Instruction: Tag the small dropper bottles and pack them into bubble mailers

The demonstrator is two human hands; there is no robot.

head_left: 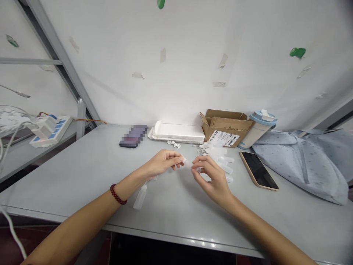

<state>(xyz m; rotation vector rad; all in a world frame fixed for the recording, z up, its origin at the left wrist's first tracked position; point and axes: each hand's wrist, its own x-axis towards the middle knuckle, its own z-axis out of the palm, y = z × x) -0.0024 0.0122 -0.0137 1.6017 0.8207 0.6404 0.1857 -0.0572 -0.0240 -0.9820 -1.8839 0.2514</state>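
Above the middle of the table, a small translucent plastic bottle point(188, 163) spans the gap between my two hands. My left hand point(165, 162), a dark red bead bracelet on its wrist, pinches the bottle's white left end. At the other end, the fingers of my right hand point(211, 175) are curled around the bottle; its exact outline there is blurred. Another translucent bottle point(140, 197) lies below my left wrist. Several similar bottles point(226, 168) lie in a heap just beyond and right of my right hand. Several small white caps point(173, 143) sit farther back.
A stack of white flat boxes point(179, 131) and an open cardboard box point(227, 127) stand against the wall. Beside them are a blue-lidded cup point(257, 130), a phone point(259, 170) and a blue cloth bag point(300, 162). A dark pixelated device point(134, 136) lies left; a power strip point(52, 130) is farther left.
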